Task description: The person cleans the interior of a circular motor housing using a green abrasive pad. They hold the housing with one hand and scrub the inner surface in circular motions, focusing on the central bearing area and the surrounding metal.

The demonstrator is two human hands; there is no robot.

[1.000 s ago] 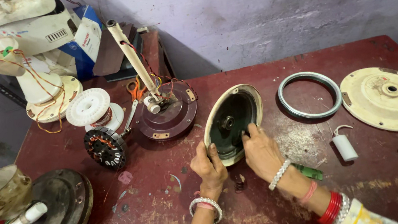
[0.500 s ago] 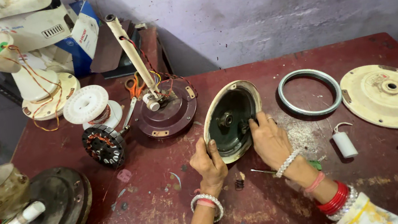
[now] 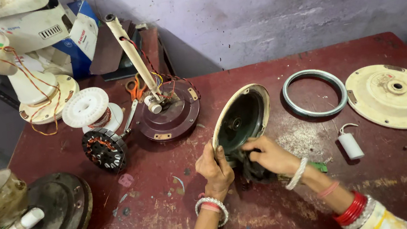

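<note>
Two hands meet near the front middle of the dark red worktable [image 3: 278, 214]. The left hand [image 3: 214, 169] grips the lower left rim of a cream fan motor cover [image 3: 241, 117], which stands tilted on its edge with its dark hollow facing the camera. The right hand [image 3: 270, 155] is curled around a dark cloth [image 3: 258, 171] (bunched, partly hidden by the fingers) pressed against the cover's lower edge. Both wrists wear bangles.

To the right, a small white capacitor [image 3: 350, 144] lies on the table, well apart from the hands. At the near left sits a dark round motor housing [image 3: 51, 221]. Farther back on the left are a wound stator [image 3: 104, 149] and, just beside it, a white wire spool [image 3: 90, 107]. Behind the cover stands a brown fan motor [image 3: 170, 116] with a cream rod [image 3: 133, 53] rising from it. Toward the far right lie a grey metal ring [image 3: 314, 92] and a flat cream disc plate [image 3: 393, 95].
</note>
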